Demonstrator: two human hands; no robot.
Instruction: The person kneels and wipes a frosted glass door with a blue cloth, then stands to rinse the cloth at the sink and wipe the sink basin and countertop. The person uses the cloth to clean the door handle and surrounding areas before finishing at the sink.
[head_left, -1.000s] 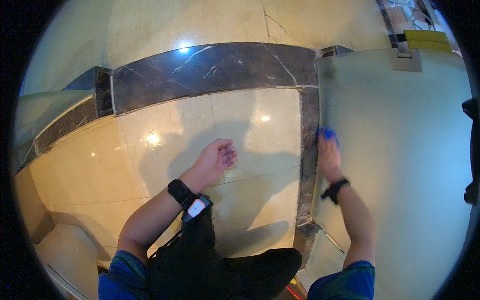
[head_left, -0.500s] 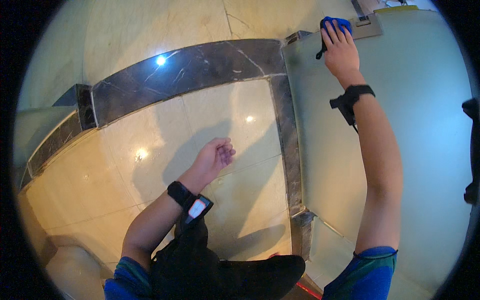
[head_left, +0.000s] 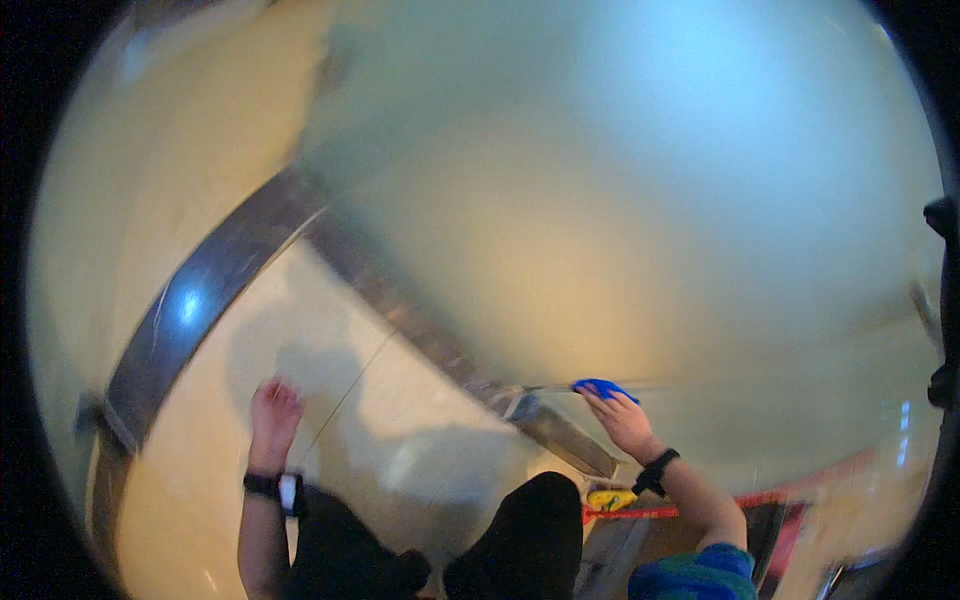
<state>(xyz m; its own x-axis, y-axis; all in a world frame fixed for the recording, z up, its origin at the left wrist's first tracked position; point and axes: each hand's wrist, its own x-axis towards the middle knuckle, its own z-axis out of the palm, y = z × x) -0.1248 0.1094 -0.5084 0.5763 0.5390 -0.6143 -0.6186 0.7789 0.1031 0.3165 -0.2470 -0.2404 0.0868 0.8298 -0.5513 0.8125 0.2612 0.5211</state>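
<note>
A bunched blue cloth lies under the fingers of my right hand. The hand is closed on it and presses it to a large frosted glass panel, near a thin metal edge line. My left hand hangs over the pale tiled floor, somewhat smeared by motion. Its fingers are half curled and loose, and nothing shows in them. Both wrists wear black straps, the left one with a small device on it.
Dark marble strips border the tiles along the glass, and a curved marble ledge runs at the left. Beside my right wrist lie a yellow object and a red bar. My black-clad knees are at the lower edge.
The view has swung right toward the glass. My right hand has come down and nearer with the blue cloth, away from the metal fitting at the far corner. The left hand remains over the floor.
</note>
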